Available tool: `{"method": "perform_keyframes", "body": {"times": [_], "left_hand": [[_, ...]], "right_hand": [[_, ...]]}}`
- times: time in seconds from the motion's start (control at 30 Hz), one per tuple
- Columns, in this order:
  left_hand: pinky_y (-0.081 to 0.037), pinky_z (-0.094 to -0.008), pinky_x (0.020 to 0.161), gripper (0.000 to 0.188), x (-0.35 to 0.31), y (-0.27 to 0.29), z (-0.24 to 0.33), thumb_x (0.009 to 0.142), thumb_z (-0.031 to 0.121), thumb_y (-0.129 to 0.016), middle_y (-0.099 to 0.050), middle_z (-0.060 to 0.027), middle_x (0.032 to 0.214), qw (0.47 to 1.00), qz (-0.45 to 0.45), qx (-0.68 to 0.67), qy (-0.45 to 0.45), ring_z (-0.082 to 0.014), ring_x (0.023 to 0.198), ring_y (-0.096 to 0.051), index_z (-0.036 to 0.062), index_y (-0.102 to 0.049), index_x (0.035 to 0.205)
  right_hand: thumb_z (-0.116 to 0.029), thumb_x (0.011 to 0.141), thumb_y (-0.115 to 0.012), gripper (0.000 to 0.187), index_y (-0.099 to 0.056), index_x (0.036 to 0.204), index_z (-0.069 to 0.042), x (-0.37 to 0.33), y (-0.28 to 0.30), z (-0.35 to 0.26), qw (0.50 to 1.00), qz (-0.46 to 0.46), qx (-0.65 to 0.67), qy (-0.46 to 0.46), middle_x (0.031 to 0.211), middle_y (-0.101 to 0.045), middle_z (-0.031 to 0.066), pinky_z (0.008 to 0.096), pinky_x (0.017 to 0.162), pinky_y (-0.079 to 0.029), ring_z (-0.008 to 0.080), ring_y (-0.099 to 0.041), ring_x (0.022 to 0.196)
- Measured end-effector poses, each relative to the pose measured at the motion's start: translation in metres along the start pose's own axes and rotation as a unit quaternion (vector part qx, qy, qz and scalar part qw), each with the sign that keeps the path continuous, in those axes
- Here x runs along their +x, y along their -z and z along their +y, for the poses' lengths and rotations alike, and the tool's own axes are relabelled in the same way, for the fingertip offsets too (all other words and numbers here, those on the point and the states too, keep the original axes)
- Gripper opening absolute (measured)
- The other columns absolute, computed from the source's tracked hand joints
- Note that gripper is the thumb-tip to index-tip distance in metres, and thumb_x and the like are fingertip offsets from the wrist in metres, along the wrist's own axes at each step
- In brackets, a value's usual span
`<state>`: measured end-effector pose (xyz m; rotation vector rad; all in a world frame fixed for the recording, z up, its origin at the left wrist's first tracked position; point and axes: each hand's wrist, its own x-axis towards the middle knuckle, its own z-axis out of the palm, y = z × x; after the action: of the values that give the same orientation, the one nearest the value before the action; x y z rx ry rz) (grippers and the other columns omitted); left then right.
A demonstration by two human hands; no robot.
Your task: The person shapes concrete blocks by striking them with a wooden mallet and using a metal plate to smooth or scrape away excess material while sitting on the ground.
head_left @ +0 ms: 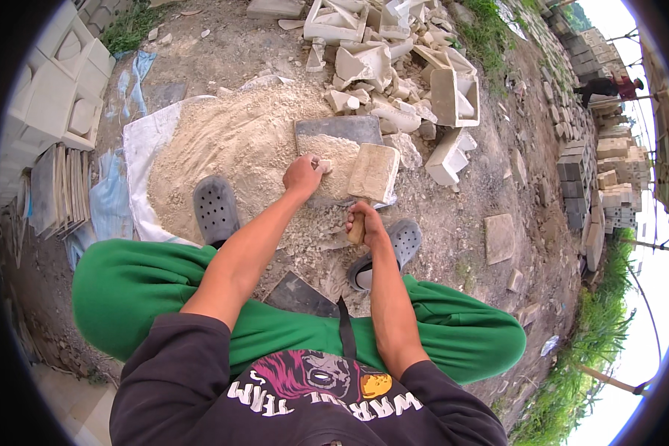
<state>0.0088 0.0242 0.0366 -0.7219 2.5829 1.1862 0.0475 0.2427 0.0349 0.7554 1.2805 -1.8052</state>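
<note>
My right hand (pixel 366 223) is wrapped round the wooden handle of a mallet with a broad, block-shaped head (pixel 374 172) coated in pale dust. That head rests over the right side of a dark flat slab (pixel 340 128), which is partly covered with crushed pale grit. My left hand (pixel 302 177) is closed on a small pale stone chunk (pixel 325 165) just left of the mallet head. Beneath and left of the slab spreads a heap of pale crushed powder (pixel 230 137) on a white sheet (pixel 143 149).
Broken cast pieces (pixel 364 67) lie piled beyond the slab. Pale moulded blocks (pixel 67 82) and leaning thin boards (pixel 58 189) stand at left. My clogs (pixel 215 207) flank the work area. At far right are stacked blocks (pixel 574 178) and another person (pixel 609 88).
</note>
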Motion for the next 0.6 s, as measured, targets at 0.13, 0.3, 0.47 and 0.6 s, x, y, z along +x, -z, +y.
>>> {"method": "perform_keyframes", "body": {"times": [0.13, 0.3, 0.47, 0.6], "left_hand": [[-0.054, -0.0412, 0.081, 0.034, -0.0021, 0.0017, 0.0018, 0.085, 0.040, -0.072, -0.075, -0.0059, 0.101, 1.000, -0.012, -0.005, 0.014, -0.0263, 0.094, -0.071, 0.0169, -0.072, 0.111], [-0.054, -0.0416, 0.081, 0.035, -0.0023, 0.0013, 0.0029, 0.085, 0.041, -0.072, -0.075, -0.0058, 0.101, 1.000, -0.010, -0.008, 0.010, -0.0259, 0.094, -0.071, 0.0171, -0.073, 0.112], [-0.054, -0.0421, 0.080, 0.036, 0.0001, -0.0004, -0.0013, 0.085, 0.042, -0.072, -0.075, -0.0056, 0.101, 1.000, -0.013, 0.000, 0.004, -0.0256, 0.094, -0.071, 0.0175, -0.073, 0.112], [-0.054, -0.0421, 0.080, 0.036, 0.0011, -0.0022, -0.0024, 0.085, 0.042, -0.073, -0.075, -0.0058, 0.100, 1.000, -0.011, 0.004, 0.007, -0.0259, 0.093, -0.071, 0.0172, -0.073, 0.111]], "right_hand": [[-0.025, 0.083, -0.064, 0.017, -0.057, 0.080, -0.010, -0.0012, 0.0017, -0.0007, 1.000, -0.001, 0.010, -0.011, 0.066, -0.057, 0.0046, 0.0395, 0.056, -0.053, 0.0199, -0.058, 0.054], [-0.025, 0.083, -0.065, 0.017, -0.057, 0.080, -0.010, 0.0011, 0.0062, 0.0010, 1.000, -0.006, 0.027, -0.014, 0.066, -0.058, 0.0047, 0.0402, 0.056, -0.054, 0.0201, -0.058, 0.054], [-0.025, 0.083, -0.065, 0.017, -0.057, 0.081, -0.010, 0.0007, 0.0039, 0.0023, 1.000, -0.003, 0.023, -0.005, 0.066, -0.058, 0.0046, 0.0402, 0.056, -0.054, 0.0202, -0.059, 0.053], [-0.025, 0.083, -0.065, 0.017, -0.057, 0.081, -0.011, 0.0008, 0.0028, 0.0022, 1.000, 0.003, 0.019, -0.003, 0.066, -0.058, 0.0044, 0.0400, 0.056, -0.054, 0.0203, -0.059, 0.053]]}}
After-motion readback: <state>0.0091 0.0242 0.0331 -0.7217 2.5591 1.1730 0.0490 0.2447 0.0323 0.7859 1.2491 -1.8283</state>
